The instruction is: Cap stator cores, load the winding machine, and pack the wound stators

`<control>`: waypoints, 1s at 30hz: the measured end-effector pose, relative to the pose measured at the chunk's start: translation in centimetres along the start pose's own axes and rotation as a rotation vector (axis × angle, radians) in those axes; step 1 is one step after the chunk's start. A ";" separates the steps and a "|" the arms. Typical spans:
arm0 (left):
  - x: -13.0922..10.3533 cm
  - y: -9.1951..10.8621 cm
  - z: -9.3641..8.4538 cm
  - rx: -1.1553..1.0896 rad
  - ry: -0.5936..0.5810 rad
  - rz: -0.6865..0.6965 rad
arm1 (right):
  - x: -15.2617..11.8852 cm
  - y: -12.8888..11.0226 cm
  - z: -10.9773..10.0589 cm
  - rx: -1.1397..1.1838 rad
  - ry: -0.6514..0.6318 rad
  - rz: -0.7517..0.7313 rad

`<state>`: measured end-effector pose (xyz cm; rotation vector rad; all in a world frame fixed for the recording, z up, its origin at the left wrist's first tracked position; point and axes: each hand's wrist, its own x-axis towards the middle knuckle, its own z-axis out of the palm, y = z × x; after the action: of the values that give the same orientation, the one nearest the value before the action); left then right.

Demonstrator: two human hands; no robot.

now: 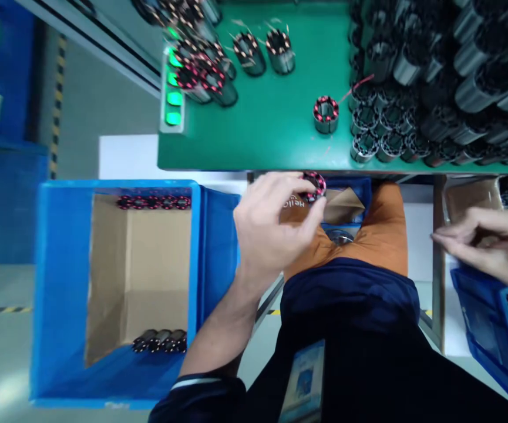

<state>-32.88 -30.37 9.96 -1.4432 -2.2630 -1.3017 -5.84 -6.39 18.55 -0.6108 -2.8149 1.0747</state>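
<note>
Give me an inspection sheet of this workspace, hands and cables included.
Surface: green worktop, crowded at both ends.
Job's things: pink-wound core in hand; lone wound core on the worktop.
Clutter: dark cores packed at right; grouped wound cores at left, beside light strip.
Left hand: grips the pink-wound core.
Right hand: blurred; any hold unclear.
Cables: pink wire by the lone wound core; no cord seen.
Surroundings: blue crate holding two rows of parts; striped floor tape.

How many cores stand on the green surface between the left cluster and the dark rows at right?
3: one core toward the back, another core beside it, and a pink-wound core nearer the front. None looks hidden there.
</note>
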 end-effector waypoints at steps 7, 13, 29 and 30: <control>5.3 -7.9 3.9 0.078 0.134 0.043 | -1.0 1.2 5.7 0.217 -0.347 -0.048; 13.4 -14.2 5.6 0.303 0.234 0.016 | -2.2 1.2 6.8 0.229 -0.434 0.024; 4.3 6.1 -0.6 -0.632 -0.283 0.175 | 3.7 -4.3 5.8 0.975 0.011 0.198; 3.4 6.4 -0.6 -0.679 -0.264 0.138 | 4.1 -4.5 5.9 0.995 -0.036 0.201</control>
<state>-29.70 -27.55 15.86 -2.0359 -1.8803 -2.0573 -12.35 -11.59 16.71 -0.7184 -1.8449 2.2435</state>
